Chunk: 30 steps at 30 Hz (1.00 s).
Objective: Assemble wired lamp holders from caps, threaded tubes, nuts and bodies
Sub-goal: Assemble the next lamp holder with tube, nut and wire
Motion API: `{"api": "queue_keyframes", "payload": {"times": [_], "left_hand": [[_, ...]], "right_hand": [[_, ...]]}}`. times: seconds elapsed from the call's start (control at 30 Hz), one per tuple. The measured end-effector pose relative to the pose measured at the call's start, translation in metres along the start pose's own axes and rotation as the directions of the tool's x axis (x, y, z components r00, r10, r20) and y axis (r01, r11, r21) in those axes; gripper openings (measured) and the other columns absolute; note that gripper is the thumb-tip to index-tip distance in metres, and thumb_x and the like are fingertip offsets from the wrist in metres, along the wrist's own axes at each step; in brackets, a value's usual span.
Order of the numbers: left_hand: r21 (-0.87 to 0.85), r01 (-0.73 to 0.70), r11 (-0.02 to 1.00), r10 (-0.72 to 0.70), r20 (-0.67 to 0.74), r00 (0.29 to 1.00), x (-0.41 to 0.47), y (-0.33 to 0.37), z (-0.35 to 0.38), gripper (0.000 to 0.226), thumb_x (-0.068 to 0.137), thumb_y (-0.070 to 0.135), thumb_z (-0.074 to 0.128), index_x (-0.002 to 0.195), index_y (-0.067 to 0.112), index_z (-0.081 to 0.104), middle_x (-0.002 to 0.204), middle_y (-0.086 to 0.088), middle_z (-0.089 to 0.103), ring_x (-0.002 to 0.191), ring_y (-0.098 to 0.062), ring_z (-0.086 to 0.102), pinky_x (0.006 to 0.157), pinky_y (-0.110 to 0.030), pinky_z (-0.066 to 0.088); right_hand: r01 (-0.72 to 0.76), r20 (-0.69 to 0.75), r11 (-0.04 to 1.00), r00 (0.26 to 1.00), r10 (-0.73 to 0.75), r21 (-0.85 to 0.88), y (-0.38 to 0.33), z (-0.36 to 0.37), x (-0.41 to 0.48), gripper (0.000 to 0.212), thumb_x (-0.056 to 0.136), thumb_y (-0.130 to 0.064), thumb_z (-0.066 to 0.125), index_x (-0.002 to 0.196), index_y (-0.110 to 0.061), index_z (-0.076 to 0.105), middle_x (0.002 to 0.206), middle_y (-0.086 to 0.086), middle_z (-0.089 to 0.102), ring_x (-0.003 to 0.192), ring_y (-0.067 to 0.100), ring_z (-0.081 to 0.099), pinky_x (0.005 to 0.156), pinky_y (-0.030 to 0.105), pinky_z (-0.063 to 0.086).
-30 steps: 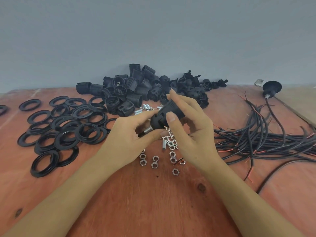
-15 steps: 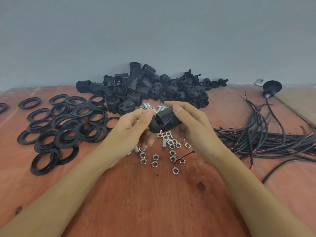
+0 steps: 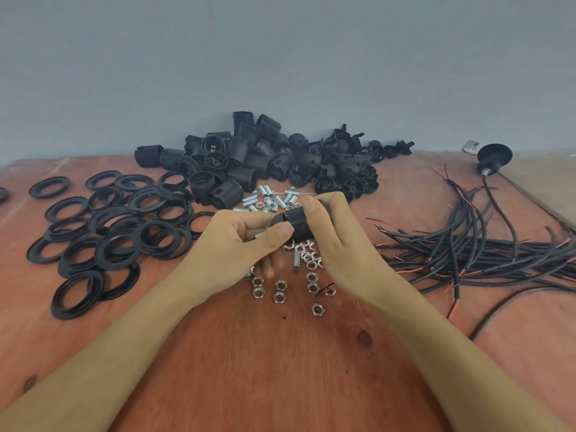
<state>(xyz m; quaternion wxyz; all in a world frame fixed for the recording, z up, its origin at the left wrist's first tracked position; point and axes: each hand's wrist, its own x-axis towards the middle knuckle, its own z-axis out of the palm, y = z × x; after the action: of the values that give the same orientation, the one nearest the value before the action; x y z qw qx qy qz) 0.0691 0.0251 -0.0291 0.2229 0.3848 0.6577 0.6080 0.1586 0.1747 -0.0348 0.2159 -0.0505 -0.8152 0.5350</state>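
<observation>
Both hands on one lamp holder [image 3: 300,224], centre of the frame, held just above the table [image 3: 280,375].
Our right grip [image 3: 339,244] is wrapped round the holder's ribbed body and our left grip [image 3: 229,247] pinches its cap end, thumb on top, with a bit of silver threaded tube [image 3: 260,236] peeking out beneath. We reckon holding each half separately lets us twist one against the other. Loose nuts [image 3: 280,285] lie right under the hands and spare tubes [image 3: 270,198] just behind, so the next part is an easy reach. Wires [image 3: 483,244] wait at the right.

2 hands [image 3: 230,247] [image 3: 339,244], 1 held body [image 3: 300,224], 1 table [image 3: 280,369]
</observation>
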Motion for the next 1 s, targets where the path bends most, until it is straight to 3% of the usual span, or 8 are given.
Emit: {"api": "queue_keyframes", "payload": {"times": [0.1,0.23,0.4,0.57,0.7,0.8,0.9,1.0], "left_hand": [[0.035,-0.022,0.999,0.023,-0.026,0.999,0.000,0.000,0.000,0.027,0.081,0.046,0.066,0.094,0.025,0.076,0.056,-0.007,0.066,0.043,-0.015,0.059,0.044,-0.021,0.046],[0.094,-0.048,0.994,0.052,-0.043,0.998,0.000,-0.002,0.001,0.017,0.083,0.040,0.066,0.094,0.030,0.074,0.055,-0.004,0.065,0.043,-0.011,0.059,0.040,-0.016,0.043],[0.095,-0.069,0.993,0.076,-0.072,0.995,0.000,-0.004,0.003,0.017,0.080,0.049,0.067,0.091,0.039,0.076,0.053,-0.001,0.064,0.042,-0.008,0.057,0.040,-0.015,0.042],[0.140,-0.113,0.984,0.125,-0.080,0.989,-0.002,-0.002,0.004,0.012,0.090,0.042,0.061,0.096,0.041,0.072,0.056,0.004,0.063,0.039,-0.008,0.050,0.041,-0.013,0.039],[0.163,-0.112,0.980,0.110,0.021,0.994,-0.003,0.002,0.004,0.018,0.090,0.037,0.057,0.082,0.031,0.073,0.059,0.001,0.066,0.040,-0.007,0.053,0.041,-0.012,0.039],[0.163,-0.102,0.981,0.094,0.057,0.994,-0.004,-0.001,0.008,0.019,0.090,0.035,0.056,0.079,0.028,0.070,0.059,0.000,0.066,0.040,-0.009,0.053,0.040,-0.014,0.039],[0.134,-0.072,0.988,0.067,0.045,0.997,-0.004,-0.004,0.009,0.023,0.089,0.036,0.059,0.098,0.017,0.068,0.062,-0.006,0.069,0.042,-0.012,0.057,0.038,-0.019,0.044],[0.071,-0.069,0.995,0.071,-0.033,0.997,-0.001,-0.006,0.005,0.028,0.088,0.037,0.063,0.113,0.022,0.064,0.060,-0.009,0.067,0.041,-0.017,0.059,0.037,-0.020,0.043]], "right_hand": [[-0.003,0.005,0.995,1.000,0.003,-0.100,-0.002,-0.001,-0.003,0.045,0.089,-0.070,0.029,0.099,-0.027,0.042,0.069,-0.014,0.052,0.064,0.007,0.052,0.073,0.041,0.050],[-0.015,0.015,0.979,1.000,0.018,-0.204,-0.004,-0.001,-0.005,0.053,0.084,-0.078,0.020,0.100,-0.031,0.039,0.070,-0.021,0.057,0.063,0.003,0.053,0.075,0.049,0.050],[-0.023,0.021,0.994,0.999,0.025,-0.108,-0.001,-0.001,-0.002,0.046,0.091,-0.071,0.027,0.099,-0.029,0.044,0.080,-0.006,0.061,0.076,0.012,0.059,0.080,0.046,0.050],[0.062,-0.168,0.978,0.985,-0.029,0.200,-0.002,0.004,0.006,0.030,0.104,-0.036,0.041,0.097,-0.013,0.060,0.074,-0.016,0.068,0.061,-0.005,0.059,0.056,0.009,0.043],[-0.008,-0.334,0.916,0.930,0.155,0.402,-0.006,-0.013,0.012,0.038,0.103,-0.043,0.040,0.088,-0.015,0.061,0.057,-0.010,0.059,0.045,0.003,0.049,0.045,0.021,0.039],[-0.122,-0.231,0.858,0.935,0.268,0.500,-0.008,-0.015,0.011,0.031,0.096,-0.045,0.052,0.096,-0.017,0.063,0.075,-0.001,0.069,0.052,0.012,0.057,0.046,0.025,0.042],[-0.047,-0.182,0.887,0.972,0.146,0.460,-0.008,-0.007,0.008,0.023,0.094,-0.031,0.061,0.107,-0.012,0.065,0.083,0.003,0.073,0.056,0.008,0.062,0.046,0.019,0.043],[0.016,-0.169,0.956,0.985,0.036,0.293,-0.007,0.002,0.004,0.033,0.095,-0.025,0.062,0.124,-0.011,0.063,0.094,-0.004,0.074,0.077,0.002,0.067,0.064,0.018,0.052]]}}
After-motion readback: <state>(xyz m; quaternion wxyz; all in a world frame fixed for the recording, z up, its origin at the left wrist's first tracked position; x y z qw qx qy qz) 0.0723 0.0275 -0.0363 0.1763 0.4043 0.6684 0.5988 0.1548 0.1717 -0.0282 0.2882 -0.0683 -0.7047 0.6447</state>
